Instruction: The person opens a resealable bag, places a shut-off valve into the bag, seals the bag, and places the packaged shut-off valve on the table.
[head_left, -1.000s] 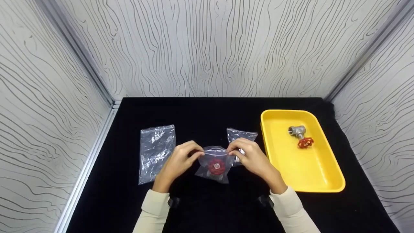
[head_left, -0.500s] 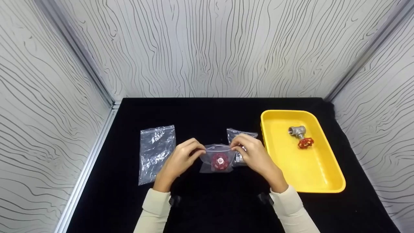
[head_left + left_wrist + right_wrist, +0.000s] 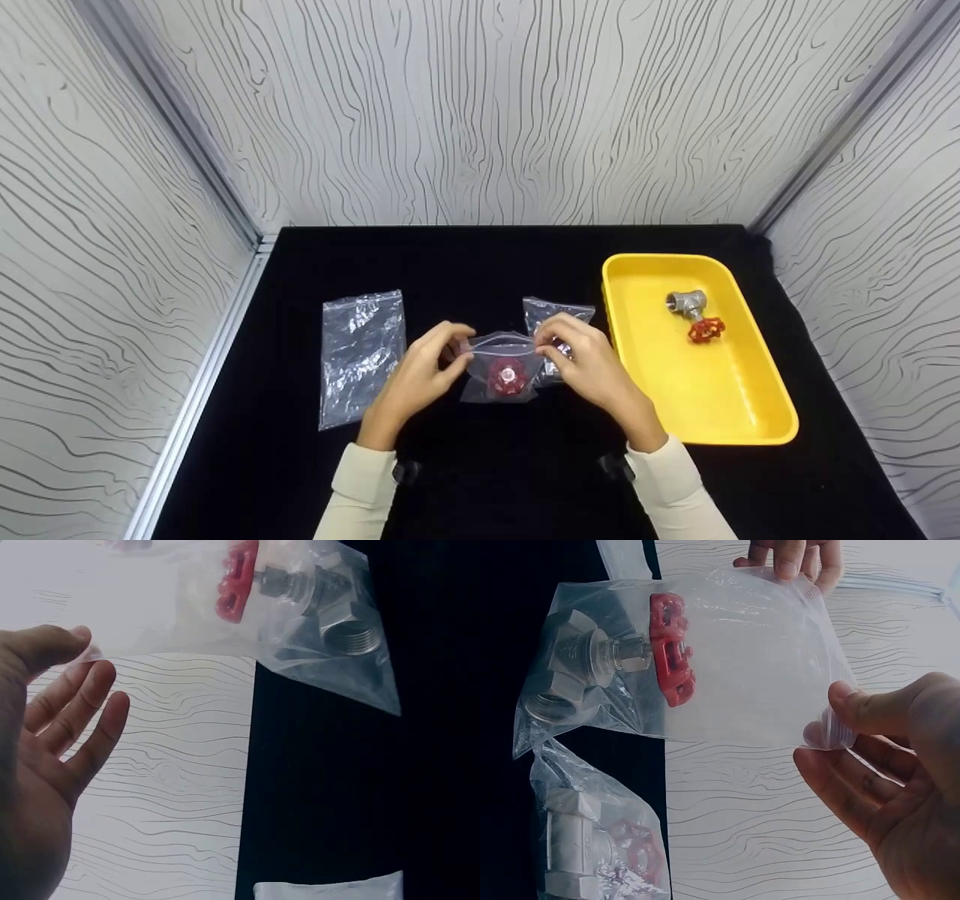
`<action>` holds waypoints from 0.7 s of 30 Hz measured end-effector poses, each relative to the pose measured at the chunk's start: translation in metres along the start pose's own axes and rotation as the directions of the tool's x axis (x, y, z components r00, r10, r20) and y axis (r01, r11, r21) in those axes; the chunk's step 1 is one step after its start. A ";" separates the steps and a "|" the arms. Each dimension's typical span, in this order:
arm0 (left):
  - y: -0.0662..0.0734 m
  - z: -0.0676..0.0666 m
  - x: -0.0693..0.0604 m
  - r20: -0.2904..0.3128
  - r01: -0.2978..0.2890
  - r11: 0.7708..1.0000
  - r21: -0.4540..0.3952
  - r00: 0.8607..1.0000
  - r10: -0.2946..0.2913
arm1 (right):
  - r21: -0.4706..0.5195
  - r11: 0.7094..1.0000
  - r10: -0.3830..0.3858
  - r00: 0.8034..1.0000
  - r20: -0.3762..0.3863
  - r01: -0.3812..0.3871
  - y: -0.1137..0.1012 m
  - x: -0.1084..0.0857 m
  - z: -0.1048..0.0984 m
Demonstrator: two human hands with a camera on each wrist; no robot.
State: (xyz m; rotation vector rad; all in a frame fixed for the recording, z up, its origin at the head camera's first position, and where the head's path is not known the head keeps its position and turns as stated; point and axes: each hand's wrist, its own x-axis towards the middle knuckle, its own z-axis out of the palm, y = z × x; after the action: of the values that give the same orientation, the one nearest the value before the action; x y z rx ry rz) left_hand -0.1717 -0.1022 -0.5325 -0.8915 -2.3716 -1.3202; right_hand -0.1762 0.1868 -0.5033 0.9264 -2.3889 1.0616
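Observation:
In the head view a clear zip bag [image 3: 491, 347] hangs between both hands over the black cloth. Inside it sits a metal valve [image 3: 592, 652], its red handwheel [image 3: 671, 649] toward the bag's mouth. My left hand [image 3: 424, 371] pinches the left corner of the mouth between thumb and index finger; the other fingers stand off the plastic in the left wrist view. At the right corner, my right hand [image 3: 589, 364] holds the zip edge with the thumb on one face and fingertips behind. The zip lips look parted in the head view.
A flat clear zip bag [image 3: 361, 360] lies at left. Behind my right hand lies another bag [image 3: 559, 309] with a valve [image 3: 574, 840] inside. At right, a yellow tray [image 3: 705, 397] holds a loose valve [image 3: 691, 304] with a red handwheel [image 3: 706, 330]. Patterned panels [image 3: 480, 112] surround the table.
The bag and valve have risen slightly and shifted a little right over the second. My left thumb and index finger have lately spread farther apart, and the bag's mouth gapes more.

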 end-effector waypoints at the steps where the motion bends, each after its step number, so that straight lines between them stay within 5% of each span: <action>1: -0.001 0.001 -0.001 -0.002 0.021 1.000 -0.016 1.000 -0.021 | 0.006 1.000 0.000 1.000 -0.001 0.000 0.000 -0.001 0.000; 5: -0.002 0.003 -0.004 -0.010 0.068 0.996 -0.053 0.998 -0.068 | 0.026 1.000 -0.001 1.000 0.004 0.001 0.000 -0.001 0.002; 13: -0.004 0.007 -0.005 -0.028 0.047 0.997 -0.057 0.998 -0.049 | -0.098 0.995 0.018 0.999 0.050 -0.013 -0.009 0.002 0.010; 21: -0.003 0.008 -0.004 -0.027 0.027 0.998 -0.055 0.999 -0.029 | -0.155 0.984 -0.071 0.992 0.103 0.087 -0.017 0.011 0.026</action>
State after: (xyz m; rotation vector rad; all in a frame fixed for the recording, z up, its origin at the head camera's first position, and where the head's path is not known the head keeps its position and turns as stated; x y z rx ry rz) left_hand -0.1703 -0.0978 -0.5410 -0.8515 -2.3454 -1.4052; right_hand -0.1740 0.1533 -0.5052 1.0276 -2.4510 0.8003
